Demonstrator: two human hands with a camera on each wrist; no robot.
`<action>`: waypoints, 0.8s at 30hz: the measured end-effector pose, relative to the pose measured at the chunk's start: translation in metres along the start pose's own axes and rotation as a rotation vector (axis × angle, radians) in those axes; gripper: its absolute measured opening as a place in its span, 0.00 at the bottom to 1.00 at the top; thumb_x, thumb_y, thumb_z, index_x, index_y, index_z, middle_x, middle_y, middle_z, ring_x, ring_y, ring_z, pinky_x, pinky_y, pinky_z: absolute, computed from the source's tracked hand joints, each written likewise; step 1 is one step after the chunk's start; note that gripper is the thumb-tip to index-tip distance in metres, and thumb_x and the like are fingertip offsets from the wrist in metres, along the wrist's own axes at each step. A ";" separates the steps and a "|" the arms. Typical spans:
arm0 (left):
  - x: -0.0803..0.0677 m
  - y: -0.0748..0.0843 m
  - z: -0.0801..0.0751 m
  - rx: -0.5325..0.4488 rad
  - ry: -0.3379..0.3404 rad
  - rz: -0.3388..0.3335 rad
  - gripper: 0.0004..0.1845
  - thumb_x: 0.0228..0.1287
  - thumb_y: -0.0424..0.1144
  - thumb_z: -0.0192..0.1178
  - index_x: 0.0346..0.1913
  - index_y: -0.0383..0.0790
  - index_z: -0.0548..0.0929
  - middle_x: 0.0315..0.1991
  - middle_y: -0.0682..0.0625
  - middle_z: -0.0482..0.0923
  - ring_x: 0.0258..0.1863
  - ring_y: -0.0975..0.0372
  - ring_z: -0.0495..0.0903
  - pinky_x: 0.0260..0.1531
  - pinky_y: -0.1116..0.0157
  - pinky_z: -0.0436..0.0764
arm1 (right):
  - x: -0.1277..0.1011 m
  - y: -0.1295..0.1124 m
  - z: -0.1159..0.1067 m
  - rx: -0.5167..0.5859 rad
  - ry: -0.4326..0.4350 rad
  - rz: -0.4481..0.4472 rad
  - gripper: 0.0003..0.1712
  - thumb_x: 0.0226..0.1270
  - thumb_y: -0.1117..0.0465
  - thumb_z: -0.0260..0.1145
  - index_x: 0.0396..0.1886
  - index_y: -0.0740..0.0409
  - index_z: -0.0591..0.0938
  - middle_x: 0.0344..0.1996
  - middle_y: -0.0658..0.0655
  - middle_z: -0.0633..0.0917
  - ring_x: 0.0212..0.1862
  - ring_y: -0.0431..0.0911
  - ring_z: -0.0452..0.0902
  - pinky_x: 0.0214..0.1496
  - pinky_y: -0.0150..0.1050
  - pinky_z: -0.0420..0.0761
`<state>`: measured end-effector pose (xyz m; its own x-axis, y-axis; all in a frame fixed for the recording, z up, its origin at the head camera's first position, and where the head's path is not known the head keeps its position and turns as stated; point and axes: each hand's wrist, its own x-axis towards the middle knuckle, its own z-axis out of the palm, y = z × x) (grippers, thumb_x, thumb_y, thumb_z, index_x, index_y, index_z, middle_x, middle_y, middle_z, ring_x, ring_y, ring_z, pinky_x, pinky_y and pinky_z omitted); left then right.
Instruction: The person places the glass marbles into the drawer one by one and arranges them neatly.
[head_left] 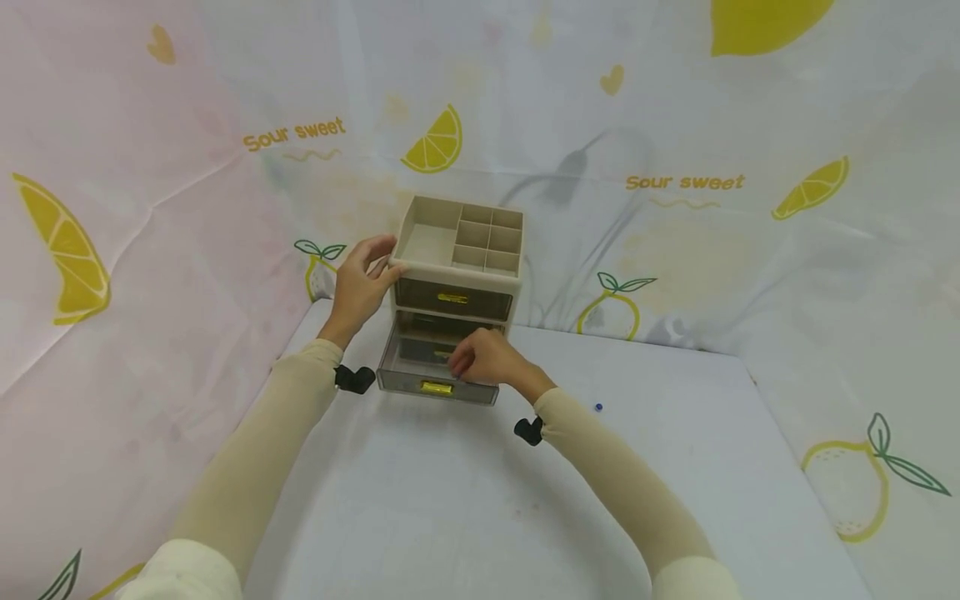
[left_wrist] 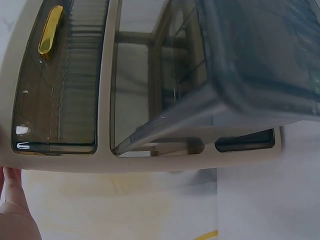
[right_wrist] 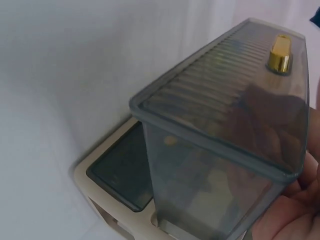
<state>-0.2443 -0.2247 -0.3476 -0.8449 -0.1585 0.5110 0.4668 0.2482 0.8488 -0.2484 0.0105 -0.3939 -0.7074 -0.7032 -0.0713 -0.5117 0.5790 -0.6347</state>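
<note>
A beige desktop drawer organizer [head_left: 457, 273] stands against the back wall, with a divided open top. Its top drawer [left_wrist: 65, 90] is closed; the clear smoky drawer [head_left: 401, 381] below is pulled out. At the organizer's upper left corner, my left hand [head_left: 360, 287] holds on, thumb at the front edge and fingers along the side. My right hand [head_left: 491, 360] is over the right part of the pulled-out drawer, its bent fingers dipping behind the front panel. Whether those fingertips hold anything is hidden. In the right wrist view, the drawer front with its gold handle [right_wrist: 281, 52] hides part of that hand.
A small blue round item [head_left: 598, 407] lies on the white tabletop [head_left: 450, 500], right of the organizer. Below the pulled-out drawer is a closed bottom drawer [right_wrist: 122, 170]. Lemon-printed cloth [head_left: 540, 83] hangs behind and at both sides. A black wrist camera [head_left: 354, 379] sits near the drawer's left side.
</note>
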 end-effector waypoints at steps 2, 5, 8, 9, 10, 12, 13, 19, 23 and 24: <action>-0.001 0.001 0.000 0.009 0.000 -0.006 0.27 0.60 0.24 0.65 0.61 0.22 0.71 0.60 0.32 0.71 0.63 0.47 0.70 0.66 0.58 0.71 | 0.003 -0.001 -0.001 -0.013 -0.037 0.034 0.11 0.54 0.72 0.72 0.37 0.57 0.89 0.29 0.49 0.89 0.32 0.36 0.84 0.39 0.29 0.85; -0.001 0.001 0.000 0.019 0.000 -0.013 0.26 0.60 0.25 0.65 0.61 0.22 0.72 0.59 0.32 0.71 0.63 0.47 0.70 0.66 0.59 0.71 | 0.007 -0.003 -0.003 -0.022 -0.090 0.078 0.10 0.55 0.71 0.73 0.36 0.56 0.89 0.29 0.48 0.88 0.32 0.36 0.83 0.40 0.30 0.85; 0.000 0.000 0.000 0.014 -0.001 -0.014 0.26 0.60 0.25 0.65 0.61 0.23 0.72 0.59 0.33 0.71 0.63 0.48 0.70 0.66 0.60 0.72 | 0.011 -0.005 -0.005 -0.047 -0.137 0.111 0.10 0.56 0.72 0.71 0.35 0.55 0.89 0.29 0.47 0.88 0.33 0.37 0.83 0.40 0.31 0.85; 0.000 -0.002 -0.001 0.007 0.001 -0.009 0.26 0.60 0.25 0.65 0.61 0.23 0.72 0.59 0.33 0.71 0.63 0.48 0.70 0.66 0.61 0.72 | 0.012 -0.006 -0.005 -0.069 -0.149 0.117 0.10 0.56 0.72 0.71 0.34 0.54 0.90 0.29 0.46 0.88 0.34 0.38 0.83 0.40 0.31 0.85; 0.001 -0.005 -0.001 0.003 0.004 -0.005 0.26 0.60 0.25 0.66 0.61 0.23 0.72 0.59 0.33 0.71 0.63 0.48 0.70 0.66 0.61 0.72 | 0.014 -0.007 -0.005 -0.091 -0.158 0.119 0.10 0.56 0.72 0.70 0.34 0.53 0.90 0.30 0.46 0.88 0.36 0.38 0.83 0.40 0.31 0.85; 0.004 -0.014 -0.002 -0.005 0.013 0.003 0.27 0.59 0.25 0.67 0.61 0.25 0.73 0.59 0.34 0.72 0.63 0.49 0.71 0.65 0.63 0.72 | 0.017 -0.008 -0.006 -0.141 -0.176 0.119 0.10 0.57 0.71 0.70 0.32 0.51 0.90 0.32 0.45 0.88 0.39 0.39 0.82 0.40 0.31 0.85; 0.005 -0.019 -0.002 -0.006 0.018 0.006 0.27 0.59 0.26 0.67 0.62 0.26 0.73 0.60 0.35 0.72 0.63 0.50 0.71 0.65 0.63 0.72 | 0.019 -0.009 -0.005 -0.160 -0.183 0.125 0.10 0.58 0.70 0.70 0.31 0.50 0.90 0.33 0.45 0.88 0.41 0.40 0.82 0.40 0.31 0.84; 0.009 -0.037 -0.002 -0.012 0.020 0.005 0.28 0.57 0.27 0.69 0.62 0.29 0.74 0.59 0.38 0.73 0.62 0.52 0.71 0.64 0.66 0.73 | 0.023 -0.010 -0.001 -0.190 -0.209 0.185 0.08 0.60 0.66 0.71 0.29 0.46 0.90 0.37 0.45 0.87 0.44 0.41 0.80 0.37 0.29 0.83; 0.010 -0.037 -0.001 -0.003 0.018 0.007 0.27 0.58 0.29 0.69 0.61 0.30 0.75 0.59 0.39 0.74 0.62 0.54 0.72 0.64 0.68 0.73 | 0.023 -0.010 0.000 -0.198 -0.196 0.185 0.08 0.60 0.66 0.70 0.30 0.47 0.90 0.38 0.45 0.87 0.43 0.40 0.80 0.37 0.30 0.83; 0.010 -0.037 -0.001 0.001 0.017 0.006 0.27 0.58 0.29 0.69 0.61 0.30 0.75 0.59 0.40 0.74 0.62 0.54 0.72 0.64 0.68 0.73 | 0.023 -0.010 -0.001 -0.197 -0.193 0.181 0.08 0.60 0.66 0.70 0.31 0.48 0.90 0.38 0.46 0.87 0.43 0.40 0.80 0.38 0.30 0.83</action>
<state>-0.2697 -0.2363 -0.3739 -0.8372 -0.1736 0.5187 0.4719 0.2503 0.8454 -0.2597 -0.0112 -0.3887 -0.6994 -0.6363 -0.3256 -0.4843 0.7569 -0.4389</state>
